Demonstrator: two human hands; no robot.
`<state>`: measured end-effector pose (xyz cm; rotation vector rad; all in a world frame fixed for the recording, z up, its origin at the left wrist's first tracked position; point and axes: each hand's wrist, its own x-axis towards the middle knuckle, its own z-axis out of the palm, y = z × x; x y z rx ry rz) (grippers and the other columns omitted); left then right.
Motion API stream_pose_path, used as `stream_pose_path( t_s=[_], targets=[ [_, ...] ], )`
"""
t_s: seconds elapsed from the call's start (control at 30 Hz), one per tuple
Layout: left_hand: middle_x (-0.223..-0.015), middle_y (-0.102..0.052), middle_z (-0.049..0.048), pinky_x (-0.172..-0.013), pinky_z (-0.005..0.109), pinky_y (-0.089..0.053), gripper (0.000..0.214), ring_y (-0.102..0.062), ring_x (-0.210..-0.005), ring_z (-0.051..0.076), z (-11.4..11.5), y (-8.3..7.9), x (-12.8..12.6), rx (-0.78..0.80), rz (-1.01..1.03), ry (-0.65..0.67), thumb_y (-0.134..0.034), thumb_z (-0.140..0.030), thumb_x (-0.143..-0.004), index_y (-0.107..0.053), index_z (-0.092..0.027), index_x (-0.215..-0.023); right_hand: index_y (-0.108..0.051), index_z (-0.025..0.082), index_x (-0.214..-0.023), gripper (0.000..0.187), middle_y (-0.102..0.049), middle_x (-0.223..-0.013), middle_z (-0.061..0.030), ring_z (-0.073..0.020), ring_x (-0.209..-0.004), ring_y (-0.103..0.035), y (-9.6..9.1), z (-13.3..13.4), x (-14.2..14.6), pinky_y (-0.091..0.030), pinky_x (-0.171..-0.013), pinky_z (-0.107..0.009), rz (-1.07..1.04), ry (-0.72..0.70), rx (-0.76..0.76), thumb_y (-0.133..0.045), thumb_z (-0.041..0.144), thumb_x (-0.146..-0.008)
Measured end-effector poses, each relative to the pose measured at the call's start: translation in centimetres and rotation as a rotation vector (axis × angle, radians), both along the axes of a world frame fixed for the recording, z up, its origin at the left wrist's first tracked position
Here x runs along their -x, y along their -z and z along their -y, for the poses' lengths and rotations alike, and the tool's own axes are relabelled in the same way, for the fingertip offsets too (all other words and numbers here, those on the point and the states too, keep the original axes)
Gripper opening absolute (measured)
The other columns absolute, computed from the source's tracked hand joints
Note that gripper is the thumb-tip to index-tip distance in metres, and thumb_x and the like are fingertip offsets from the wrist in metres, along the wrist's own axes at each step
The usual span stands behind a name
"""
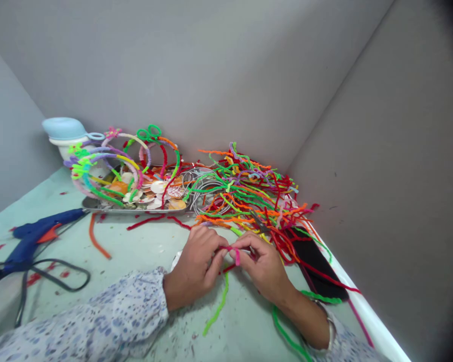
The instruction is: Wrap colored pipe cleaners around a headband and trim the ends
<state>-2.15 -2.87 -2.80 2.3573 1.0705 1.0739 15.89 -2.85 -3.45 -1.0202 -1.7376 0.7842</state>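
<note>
Thumb and fingers of my left hand (pixel 201 259) pinch a dark pink pipe cleaner (pixel 237 257). My right hand (pixel 263 265) pinches the same pipe cleaner close by, and its short end bends down between the two hands. Below the fingers a light green pipe cleaner (pixel 217 311) lies on the table, with a bit of red beside it. A small white object behind my left hand is mostly hidden.
A metal tray (pixel 136 210) holds shells and pipe-cleaner-wrapped headbands (pixel 101 181). Right of it spreads a heap of pipe cleaners (pixel 245 191) with scissors (pixel 259 221). A black phone (pixel 317 266), blue glue gun (pixel 33 236) with its cord, and white cup with blue lid (pixel 64 129) stand around.
</note>
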Motion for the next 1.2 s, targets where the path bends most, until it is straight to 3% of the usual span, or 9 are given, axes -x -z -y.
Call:
stream_pose_path(
  t_s=[0.3, 0.53, 0.7, 0.93, 1.07, 1.2],
  targets=[
    [-0.080, -0.056, 0.0043, -0.079, 0.039, -0.036, 0.007, -0.048, -0.081, 0.021, -0.2, 0.0, 0.0, -0.027, 0.022, 0.012, -0.049, -0.022, -0.088, -0.055, -0.019, -0.089, -0.063, 0.020, -0.086, 0.005, -0.061, -0.079, -0.0015, -0.0157, -0.072, -0.057, -0.3, 0.2, -0.1, -0.047, -0.066, -0.027, -0.013, -0.087, 0.089, -0.060, 0.023, -0.083],
    [-0.074, -0.054, 0.0024, -0.074, 0.036, -0.036, 0.005, -0.047, -0.075, 0.019, -0.1, -0.4, 0.0, -0.052, 0.059, -0.069, -0.052, -0.022, -0.087, -0.055, -0.018, -0.084, -0.059, 0.024, -0.112, 0.024, -0.066, -0.095, -0.0037, -0.0183, -0.086, -0.062, 0.2, 0.6, -0.7, -0.049, -0.076, -0.030, -0.087, -0.118, 0.119, -0.050, 0.029, -0.091],
    [-0.071, -0.052, 0.0016, -0.071, 0.035, -0.036, 0.005, -0.047, -0.073, 0.019, 0.0, -0.7, -0.1, -0.061, 0.090, -0.122, -0.054, -0.021, -0.084, -0.054, -0.019, -0.079, -0.057, 0.024, -0.119, 0.030, -0.066, -0.079, -0.0013, -0.0169, -0.069, -0.063, 0.0, 1.0, -0.6, -0.050, -0.062, -0.028, -0.162, -0.188, 0.190, -0.050, 0.034, -0.091],
    [-0.073, -0.055, 0.0018, -0.074, 0.036, -0.036, 0.003, -0.049, -0.076, 0.019, 0.1, -0.6, -0.1, -0.099, 0.128, -0.088, -0.055, -0.018, -0.083, -0.055, -0.018, -0.081, -0.054, 0.018, -0.122, 0.036, -0.063, -0.056, 0.0012, -0.0149, -0.050, -0.058, -0.5, 0.8, -0.3, -0.045, -0.054, -0.028, -0.415, -0.255, 0.427, -0.044, 0.039, -0.095],
    [-0.072, -0.052, 0.0017, -0.072, 0.035, -0.036, 0.005, -0.048, -0.074, 0.018, 0.0, -0.9, 0.0, -0.090, 0.171, -0.133, -0.055, -0.018, -0.083, -0.054, -0.018, -0.079, -0.056, 0.021, -0.122, 0.034, -0.065, -0.061, 0.0003, -0.0168, -0.059, -0.061, -0.5, 0.4, -0.6, -0.048, -0.065, -0.033, -0.200, -0.169, 0.270, -0.040, 0.037, -0.097],
    [-0.072, -0.050, 0.0007, -0.070, 0.032, -0.037, 0.006, -0.047, -0.072, 0.017, 0.0, -0.8, 0.0, -0.036, 0.231, -0.176, -0.055, -0.019, -0.085, -0.053, -0.018, -0.079, -0.060, 0.025, -0.120, 0.031, -0.069, -0.080, -0.0034, -0.0221, -0.085, -0.060, -0.5, -0.2, -1.3, -0.044, -0.082, -0.041, 0.200, 0.025, -0.191, -0.045, 0.025, -0.093]
  ],
)
